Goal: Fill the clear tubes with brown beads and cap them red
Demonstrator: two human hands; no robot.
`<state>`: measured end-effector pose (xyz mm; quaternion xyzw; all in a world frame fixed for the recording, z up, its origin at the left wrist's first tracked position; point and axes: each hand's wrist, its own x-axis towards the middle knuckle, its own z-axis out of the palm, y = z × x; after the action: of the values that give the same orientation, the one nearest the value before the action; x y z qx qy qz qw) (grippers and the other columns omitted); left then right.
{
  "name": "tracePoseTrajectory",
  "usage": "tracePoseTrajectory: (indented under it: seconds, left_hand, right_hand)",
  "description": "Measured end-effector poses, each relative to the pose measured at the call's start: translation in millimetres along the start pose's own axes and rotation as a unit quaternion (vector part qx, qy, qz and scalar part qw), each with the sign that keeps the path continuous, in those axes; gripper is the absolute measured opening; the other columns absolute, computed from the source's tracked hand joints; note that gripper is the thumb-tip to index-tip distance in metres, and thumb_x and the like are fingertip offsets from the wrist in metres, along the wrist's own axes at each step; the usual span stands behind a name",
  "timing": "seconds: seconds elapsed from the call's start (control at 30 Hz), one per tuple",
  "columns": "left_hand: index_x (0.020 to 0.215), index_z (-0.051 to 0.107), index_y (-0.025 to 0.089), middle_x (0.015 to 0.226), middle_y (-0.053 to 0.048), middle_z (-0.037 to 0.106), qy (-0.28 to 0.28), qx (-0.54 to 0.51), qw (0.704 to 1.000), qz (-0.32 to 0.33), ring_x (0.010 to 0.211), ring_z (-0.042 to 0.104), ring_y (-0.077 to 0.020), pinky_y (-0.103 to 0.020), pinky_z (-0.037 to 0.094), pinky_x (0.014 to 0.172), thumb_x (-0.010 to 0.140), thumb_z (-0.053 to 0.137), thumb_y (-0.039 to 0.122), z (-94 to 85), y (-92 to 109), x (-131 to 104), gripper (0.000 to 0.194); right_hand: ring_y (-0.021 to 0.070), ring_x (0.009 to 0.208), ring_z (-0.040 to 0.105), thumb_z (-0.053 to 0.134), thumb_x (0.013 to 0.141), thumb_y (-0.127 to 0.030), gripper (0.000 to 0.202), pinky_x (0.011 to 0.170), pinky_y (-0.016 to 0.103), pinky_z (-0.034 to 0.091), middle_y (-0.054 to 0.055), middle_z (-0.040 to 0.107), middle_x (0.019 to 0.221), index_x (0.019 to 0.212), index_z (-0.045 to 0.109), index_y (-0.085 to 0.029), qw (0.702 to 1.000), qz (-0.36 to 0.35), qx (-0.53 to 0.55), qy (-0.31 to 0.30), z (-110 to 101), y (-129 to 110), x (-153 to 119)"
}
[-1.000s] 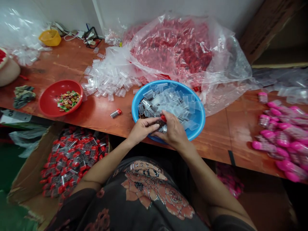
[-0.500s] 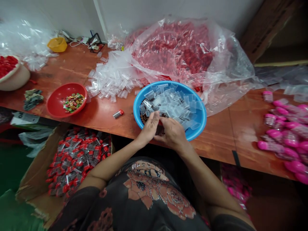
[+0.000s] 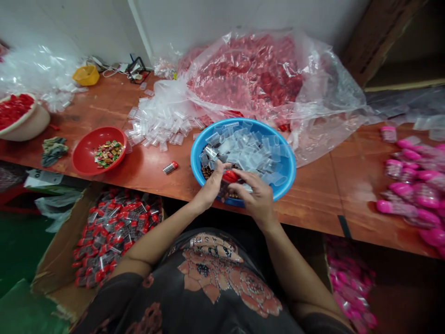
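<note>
Over the near rim of a blue basin (image 3: pixel 291 174), my left hand (image 3: pixel 211 188) is closed around a small tube with dark contents, mostly hidden by the fingers. A red cap (image 3: pixel 230 176) shows at its upper end, between my two hands. My right hand (image 3: pixel 256 194) has its index finger against the cap, with the thumb curled just below. Many clear plastic tubes (image 3: pixel 248 147) fill the basin, with small brown beads (image 3: pixel 206 172) showing at its left side. One red-capped filled tube (image 3: pixel 170 167) lies on the table left of the basin.
A red bowl (image 3: pixel 78 155) holds wrapped pieces. Clear tubes (image 3: pixel 162 118) lie piled behind it, beside a big plastic bag (image 3: pixel 250 74) of red parts. Pink-capped containers (image 3: pixel 413 185) lie at right. Below the table, a carton (image 3: pixel 55 260) holds red-capped tubes.
My hands have parted slightly, and the red cap between them has come into view. My right hand's fingers have loosened and lifted. The whole view has shifted slightly.
</note>
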<state>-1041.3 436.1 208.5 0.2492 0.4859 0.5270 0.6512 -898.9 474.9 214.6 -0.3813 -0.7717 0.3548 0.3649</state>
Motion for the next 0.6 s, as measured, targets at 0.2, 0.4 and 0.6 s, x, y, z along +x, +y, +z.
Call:
tracePoseTrajectory:
  seconds: [0.2, 0.4, 0.6]
  left_hand:
    - [0.127, 0.057, 0.019, 0.057, 0.001, 0.055, 0.022, -0.033, 0.998, -0.041, 0.044, 0.049, -0.0122, -0.023, 0.035, 0.041, 0.089, 0.047, 0.067, 5.6, 4, 3, 0.062]
    - [0.118, 0.062, 0.019, 0.057, 0.002, 0.053, 0.078, -0.022, 0.997, -0.009, 0.048, 0.050, -0.0135, -0.024, 0.038, 0.046, 0.091, 0.044, 0.056, 9.1, 5, 2, 0.049]
    - [0.113, 0.061, 0.019, 0.064, 0.001, 0.058, 0.087, 0.009, 0.996, 0.018, 0.049, 0.050, -0.0125, -0.025, 0.039, 0.047, 0.089, 0.047, 0.057, 6.9, 0, -2, 0.047]
  right_hand:
    - [0.0356, 0.115, 0.058, 0.075, 0.077, -0.049, 0.081, 0.095, 0.054, 0.050, 0.022, 0.060, 0.128, 0.141, 0.040, -0.014, 0.952, -0.208, -0.208, -0.089, -3, 0, 0]
    - [0.0349, 0.118, 0.058, 0.070, 0.081, -0.044, 0.074, 0.095, 0.053, 0.051, 0.021, 0.059, 0.129, 0.142, 0.038, -0.016, 0.936, -0.263, -0.217, -0.092, -3, 7, 11]
    - [0.0337, 0.114, 0.061, 0.065, 0.082, -0.053, 0.066, 0.092, 0.051, 0.053, 0.021, 0.065, 0.120, 0.132, 0.049, -0.013, 0.919, -0.301, -0.239, -0.091, 5, 9, 16]
